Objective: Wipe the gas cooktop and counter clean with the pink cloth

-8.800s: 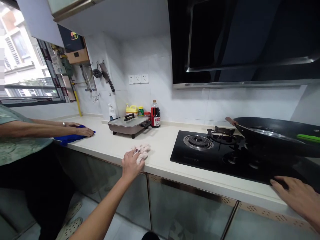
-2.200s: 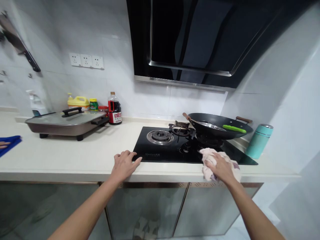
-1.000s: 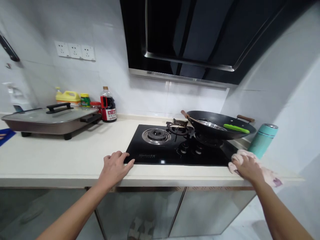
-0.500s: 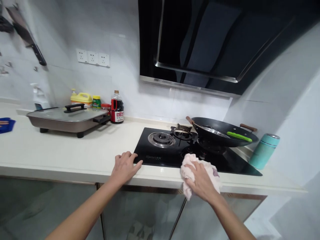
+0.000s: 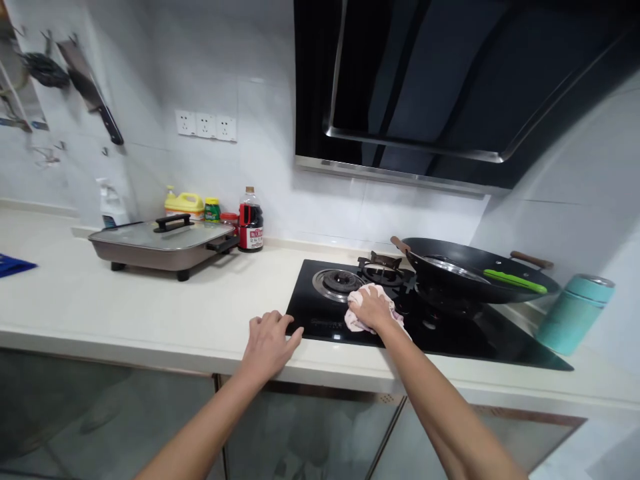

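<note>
A pale pink cloth [image 5: 356, 320] lies bunched on the black glass gas stove [image 5: 310, 313], with my right hand [image 5: 374, 308] pressed over it and gripping it. The cloth is beside the left burner [image 5: 338, 284], close to its ring. My left hand [image 5: 271, 341] rests on the counter's front edge at the stove's left corner, fingers spread and holding nothing. On the right burner sits a black wok [image 5: 465, 280] with wooden handles. Inside the wok are a shiny metal lid [image 5: 453, 268] and a bright green handle [image 5: 515, 280].
A teal flask [image 5: 575, 313] stands right of the stove. Left on the white counter [image 5: 150, 307] is a lidded electric pan [image 5: 145, 252], with a soy sauce bottle [image 5: 251, 223] behind it. The dark range hood [image 5: 400, 87] overhangs the stove. A cleaver [image 5: 90, 90] hangs at left.
My right hand has moved the cloth from the counter's front edge up and left across the stove, nearer the left burner. My left hand stays at the stove corner. The view has shifted left.
</note>
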Demonstrator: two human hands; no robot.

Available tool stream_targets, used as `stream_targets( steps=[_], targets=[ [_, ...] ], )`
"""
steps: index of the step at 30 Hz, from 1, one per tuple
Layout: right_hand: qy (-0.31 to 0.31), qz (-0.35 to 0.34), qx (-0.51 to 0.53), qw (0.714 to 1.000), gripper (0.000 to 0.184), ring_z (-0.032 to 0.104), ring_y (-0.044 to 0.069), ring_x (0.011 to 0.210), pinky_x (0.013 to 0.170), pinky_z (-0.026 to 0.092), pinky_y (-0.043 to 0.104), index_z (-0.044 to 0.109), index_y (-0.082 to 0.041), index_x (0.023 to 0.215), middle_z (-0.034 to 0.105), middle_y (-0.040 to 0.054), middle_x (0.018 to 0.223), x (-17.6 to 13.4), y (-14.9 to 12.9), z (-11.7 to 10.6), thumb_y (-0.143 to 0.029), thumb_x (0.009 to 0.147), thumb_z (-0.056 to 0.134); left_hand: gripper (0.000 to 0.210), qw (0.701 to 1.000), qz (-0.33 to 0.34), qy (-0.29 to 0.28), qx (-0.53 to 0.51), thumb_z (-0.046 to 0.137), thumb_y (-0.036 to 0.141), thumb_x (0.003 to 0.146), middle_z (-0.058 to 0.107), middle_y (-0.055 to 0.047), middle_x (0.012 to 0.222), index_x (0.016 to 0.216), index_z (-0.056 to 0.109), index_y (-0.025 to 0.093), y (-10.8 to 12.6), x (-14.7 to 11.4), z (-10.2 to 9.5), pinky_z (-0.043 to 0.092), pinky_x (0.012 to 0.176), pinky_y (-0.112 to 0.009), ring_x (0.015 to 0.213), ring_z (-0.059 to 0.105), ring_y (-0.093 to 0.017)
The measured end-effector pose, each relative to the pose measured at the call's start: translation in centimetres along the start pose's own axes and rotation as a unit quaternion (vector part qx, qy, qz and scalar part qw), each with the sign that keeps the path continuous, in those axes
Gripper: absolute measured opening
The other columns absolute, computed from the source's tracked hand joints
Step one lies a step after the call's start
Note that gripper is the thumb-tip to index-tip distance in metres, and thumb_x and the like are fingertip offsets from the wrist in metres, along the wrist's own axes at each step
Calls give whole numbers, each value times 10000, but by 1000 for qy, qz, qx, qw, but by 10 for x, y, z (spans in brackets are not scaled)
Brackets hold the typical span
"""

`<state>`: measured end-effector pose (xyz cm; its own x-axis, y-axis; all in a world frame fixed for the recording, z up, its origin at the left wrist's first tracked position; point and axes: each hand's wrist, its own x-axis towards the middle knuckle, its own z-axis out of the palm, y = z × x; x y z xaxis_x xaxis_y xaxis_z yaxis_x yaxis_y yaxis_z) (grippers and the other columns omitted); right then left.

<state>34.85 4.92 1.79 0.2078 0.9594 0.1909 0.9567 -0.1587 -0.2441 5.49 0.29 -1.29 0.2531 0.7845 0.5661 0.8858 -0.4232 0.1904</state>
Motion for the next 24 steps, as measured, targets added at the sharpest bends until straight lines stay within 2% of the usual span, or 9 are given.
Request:
stream_targets(
  steps=[4,7,9,11,13,15,17,19,24],
  targets=[
    [9,32,-6,999,615,417,419,1393,1142,286,586,521,-193,1466,371,196,1576,9,-13,3,-541,969,420,348,1000,-9,-5,0,514,448,1005,698,-123,1114,1093,731,191,1,-1,3,378,962,-474,1085,617,-295],
    [-8,-4,-8,1000,642,375,429,1432,1152,270,585,498,-185,1484,326,204,1616,-2,-35,8,-563,966,448,365,1000,-22,-11,0,475,460,1027,686,-119,1127,1109,718,199,3,0,2,384,949,-452,1103,603,-286],
    [-25,-48,-6,999,670,308,413,1485,1177,248,554,473,-227,1508,264,162,1669,-14,-55,14,-599,951,492,375,999,-33,-11,-6,451,464,1040,674,-119,1160,1131,706,206,3,1,1,386,947,-440,1114,599,-278],
    [-37,-120,8,992,650,271,393,1509,1192,235,531,475,-250,1504,234,136,1692,-30,-73,18,-581,947,520,384,999,-47,-11,-17,429,463,1048,665,-120,1189,1155,697,209,2,2,-1,386,954,-437,1125,597,-272],
    [-43,-213,36,975,603,302,380,1491,1188,249,524,512,-247,1465,262,136,1682,-47,-85,19,-516,929,568,397,998,-58,-13,-27,401,454,1056,672,-121,1184,1166,691,206,1,3,-3,384,967,-446,1128,599,-272],
    [-42,-290,68,954,571,356,360,1454,1178,276,513,559,-245,1409,325,131,1651,-63,-85,17,-446,881,637,417,998,-61,-16,-27,373,449,1062,689,-123,1156,1138,698,199,0,3,-5,378,980,-463,1128,603,-279],
    [-31,-313,90,945,535,402,325,1418,1168,307,481,606,-256,1343,392,108,1612,-78,-71,12,-397,833,685,437,998,-57,-19,-17,365,454,1059,709,-127,1123,1078,715,194,0,3,-7,373,981,-475,1118,607,-289],
    [-10,-298,95,950,479,438,296,1384,1156,329,455,636,-260,1284,447,93,1571,-91,-44,5,-358,817,684,451,998,-55,-19,-5,369,462,1051,725,-133,1094,1020,730,193,0,4,-8,372,970,-476,1104,608,-296],
    [63,-207,55,975,420,493,284,1315,1112,381,448,643,-250,1238,517,87,1487,-126,61,-12,-302,822,617,457,999,-41,-23,17,371,469,1047,732,-134,1078,1009,731,190,2,4,-10,367,952,-459,1068,620,-290]
  ],
)
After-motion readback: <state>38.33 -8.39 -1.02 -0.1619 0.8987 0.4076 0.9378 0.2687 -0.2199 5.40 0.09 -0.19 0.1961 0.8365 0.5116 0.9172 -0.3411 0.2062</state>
